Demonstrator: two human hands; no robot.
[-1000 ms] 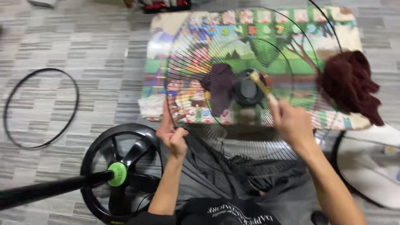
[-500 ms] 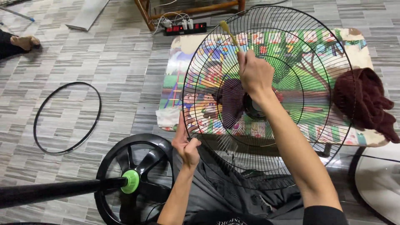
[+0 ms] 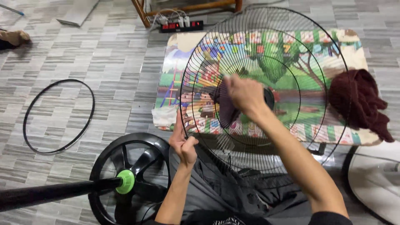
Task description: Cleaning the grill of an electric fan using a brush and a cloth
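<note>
Grille first: big black wire fan guard, propped upright w/ its lower edge down by our lap, leaning over the colourful picture mat beyond our hands. Our left hand pinches the rim at its lower left, fingers closed on the wire, steadying it. Our right hand is up near the centre hub, fingers curled as if round a thin tool, but the hand is blurred and we can't tell what it holds, if anything.

Progress, as we judge it: guard is already off the fan and the hand is at the wires near the hub, so the job looks mid-way; the spokes show no clear before/after, so how much is left we can't say. Nothing is reassembled yet.

Outward from there: just left of and below our left hand sits the black round fan base w/ green collar and black pole. Well left of that, a loose black ring on the grey tile floor. Far right of our right hand, a dark red cloth on the mat's edge; below it a white curved part. Beyond the mat, a power strip.
</note>
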